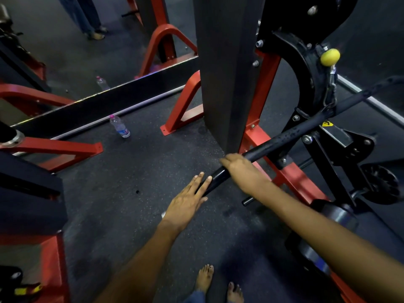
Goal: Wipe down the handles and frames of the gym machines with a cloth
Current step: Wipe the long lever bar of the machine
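a long black bar (284,136) is seen running diagonally from the right edge of the frame down to the lower centre, where its near end lies between the two hands. the right hand (242,171) is wrapped over the bar near that end, fingers curled around it in a closed grip. the left hand (188,202) is held flat and open just left of the bar's tip, fingers stretched out and together, with the fingertips (208,178) touching or nearly touching the bar's end; nothing is held in it. no cloth can be made out in either hand, though whether anything is pressed under the right palm cannot be told.

the bar is attached, in the right part of the frame, to a black machine arm (306,68) carrying a yellow knob (330,57). a tall dark upright column (227,68) is seen in the upper centre, with the red frame (260,141) of the machine behind and below it, running toward the lower right. a further red brace (185,106) is bolted to the floor left of the column.

a plastic water bottle (120,126) with a pink cap is standing on the dark speckled floor (135,171) in the left centre, beside a mirror whose base runs across the upper left. bare feet (205,278) are visible at the bottom centre. another person's legs (87,18) are seen at the upper left.
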A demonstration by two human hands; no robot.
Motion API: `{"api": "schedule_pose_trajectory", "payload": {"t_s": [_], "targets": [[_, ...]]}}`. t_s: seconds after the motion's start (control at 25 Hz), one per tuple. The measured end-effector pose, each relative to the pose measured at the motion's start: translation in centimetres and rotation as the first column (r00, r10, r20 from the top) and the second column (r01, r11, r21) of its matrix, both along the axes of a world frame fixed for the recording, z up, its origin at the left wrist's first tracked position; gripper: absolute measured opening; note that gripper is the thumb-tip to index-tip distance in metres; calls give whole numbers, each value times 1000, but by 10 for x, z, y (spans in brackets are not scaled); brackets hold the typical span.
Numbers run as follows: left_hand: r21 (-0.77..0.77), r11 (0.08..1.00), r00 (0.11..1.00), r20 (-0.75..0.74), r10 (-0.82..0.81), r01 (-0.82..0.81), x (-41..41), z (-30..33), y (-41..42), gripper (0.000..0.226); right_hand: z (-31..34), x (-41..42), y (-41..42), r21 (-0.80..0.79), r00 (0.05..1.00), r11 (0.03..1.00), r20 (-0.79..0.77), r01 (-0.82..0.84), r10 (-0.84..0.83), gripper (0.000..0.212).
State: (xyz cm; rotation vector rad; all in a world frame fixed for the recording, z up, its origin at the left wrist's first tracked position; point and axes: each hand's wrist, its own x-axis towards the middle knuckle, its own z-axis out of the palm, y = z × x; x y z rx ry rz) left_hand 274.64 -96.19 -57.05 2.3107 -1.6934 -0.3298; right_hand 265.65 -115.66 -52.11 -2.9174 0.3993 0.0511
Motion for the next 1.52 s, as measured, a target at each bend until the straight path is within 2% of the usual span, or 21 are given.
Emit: {"api": "schedule_pose_trajectory", "payload": {"t_s": [0.08,0.2,0.28,0.32,0.36,0.44,0.52,0.56,0.64,0.72,0.8,0.88,0.96,1.04,1.12,1.2,1.24,1.32,1.4,1.44,1.52], "targets": [[-22,1000,1000,10,6,-6,-1,-2,1,67,-1,-12,-24,30,996,997,52,-70,68,40],[-34,999,999,-27,33,-34,-3,-4,2,67,-1,-33,-99,60,958,964,115,258,-264,31],[-19,999,998,-39,45,-46,-2,-4,2,62,-8,-42,-93,116,859,875,172,470,-483,24],[-35,998,999,-34,42,-43,-2,-4,3,60,-12,-39,-64,212,854,868,186,449,-487,24],[-37,999,999,-31,38,-39,0,-5,2,60,-23,-34,-32,267,867,901,280,343,-413,30],[-25,999,999,-30,24,-25,1,-4,2,64,-31,-36,30,35,927,999,376,-24,9,42],[-22,1000,1000,-23,9,-10,1,-5,1,67,-51,-52,26,-84,895,971,377,-223,238,46],[1,1000,999,-35,17,-17,2,-5,1,67,-52,-58,8,-55,893,985,416,-162,170,48],[17,999,998,-51,37,-36,3,-7,1,64,-58,-66,-29,95,868,979,453,182,-206,62],[-8,999,998,-54,42,-42,1,-5,1,63,-57,-64,-34,269,728,855,448,444,-519,72],[-11,999,998,-43,33,-34,1,-4,1,63,-54,-50,1,338,733,843,423,419,-533,71],[0,1000,999,-39,31,-31,1,-4,1,64,-59,-54,42,215,857,962,451,167,-250,67],[3,1000,999,-35,27,-26,0,-2,1,63,-61,-65,31,63,889,998,458,-23,-8,60],[27,999,998,-50,31,-30,0,-2,1,63,-63,-73,-14,63,878,990,456,130,-144,52],[19,999,997,-60,41,-40,0,-1,2,63,-58,-76,-54,240,739,861,444,447,-507,61],[33,999,997,-58,44,-42,0,-1,1,63,-53,-65,-52,351,666,757,363,551,-652,56],[42,998,997,-61,44,-41,1,0,1,63,-48,-58,-36,349,733,813,362,467,-576,49],[54,998,997,-64,40,-36,0,1,0,63,-46,-54,6,138,894,985,421,104,-153,48],[68,997,997,-59,40,-36,0,3,0,63,-49,-61,-1,-50,924,988,348,-147,155,50],[73,997,997,-58,41,-37,-1,4,0,63,-47,-64,-23,-91,932,990,337,-109,134,50],[79,996,997,-68,47,-42,0,6,1,62,-44,-67,-68,94,906,970,348,223,-242,50]]}}
